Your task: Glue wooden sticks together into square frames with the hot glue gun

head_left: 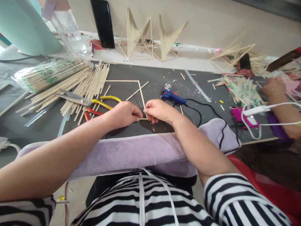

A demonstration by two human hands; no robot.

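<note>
Centrally, an angular stick frame (143, 99) lies on the dark grey work surface (162, 72), its upper stick running left and its side stick descending to a lower corner between the hands. The left hand (124, 113) pinches the short lower stick between thumb and forefinger. The right hand (160, 111) grasps the lower corner, its thumb and forefinger against the side stick and the remaining fingers curled. A loose stick (131, 95) crosses the side stick diagonally; whether it is attached cannot be determined.

Right of centre, a blue glue gun (175, 96) rests near the right hand. Left of centre, scissors (75, 98) lie across a spread of loose sticks (91, 83). A clear bag of sticks (51, 73) occupies the upper left. Along the top, a black phone (103, 25) leans upright beside two twisted stick models (134, 36). At the right edge, another person's hand (274, 86) is near a wrapped stick pile (245, 91). Below the hands, a lilac cloth (136, 150) spans the lower centre.
</note>
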